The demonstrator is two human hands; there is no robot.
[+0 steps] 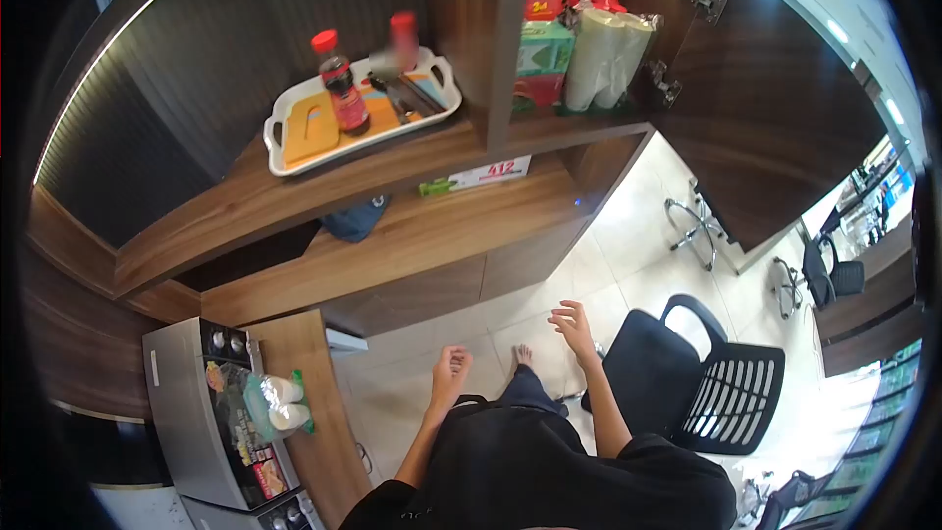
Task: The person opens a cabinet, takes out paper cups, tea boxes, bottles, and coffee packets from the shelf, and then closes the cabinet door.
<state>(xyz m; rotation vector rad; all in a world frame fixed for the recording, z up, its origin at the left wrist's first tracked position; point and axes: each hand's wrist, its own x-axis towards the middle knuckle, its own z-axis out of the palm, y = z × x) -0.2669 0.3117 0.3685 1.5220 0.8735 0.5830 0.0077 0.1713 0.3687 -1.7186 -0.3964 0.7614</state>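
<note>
My left hand (pixel 452 365) hangs in the air above the floor, its fingers loosely curled but apart, with nothing in it. Off to the right, my right hand (pixel 573 324) is also in mid-air, fingers spread and holding nothing; it is near the black office chair (pixel 643 363). Ahead, on the wooden shelf, stands a white-rimmed tray (pixel 278 162) bearing an upright red-capped bottle (pixel 345 98), an orange board (pixel 310 128) and dark utensils (pixel 407 96). A second red-topped container (pixel 403 39) at the tray's back is blurred. Both hands are well apart from the tray.
Right of the tray, an open cabinet holds plastic-wrapped white rolls (pixel 608 59) and a green box (pixel 545 47); its dark door (pixel 775 98) swings outward. Below lie a dark blue cloth item (pixel 355 219) and a printed sign (pixel 481 177). A silver appliance (pixel 177 412) bearing bagged items stands lower left.
</note>
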